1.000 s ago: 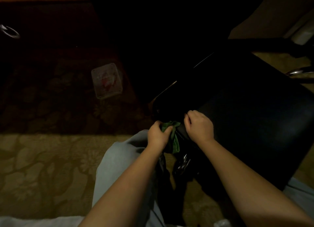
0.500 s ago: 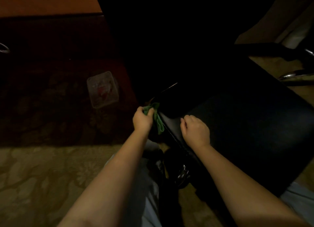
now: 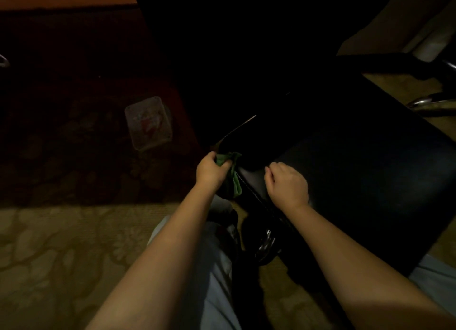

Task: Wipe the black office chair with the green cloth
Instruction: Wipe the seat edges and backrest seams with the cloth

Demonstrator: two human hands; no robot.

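The black office chair [image 3: 357, 181] fills the right half of the dim view, its seat tilted toward me and its back lost in shadow above. My left hand [image 3: 212, 170] is closed on the bunched green cloth [image 3: 234, 174], pressing it against the seat's left front corner, with a tail of cloth hanging down the edge. My right hand [image 3: 287, 184] rests curled on the seat just right of that corner, steadying it and holding nothing I can see.
A clear plastic container [image 3: 148, 123] lies on the dark red patterned rug [image 3: 74, 144] to the left. Tan patterned carpet [image 3: 61, 255] covers the near floor. My light trouser legs [image 3: 212, 280] are below the arms. Chrome chair-base parts [image 3: 265, 245] gleam under the seat.
My left hand has slid the cloth from the seat's front edge up to its left corner, away from my right hand. My right hand has stayed on the seat.
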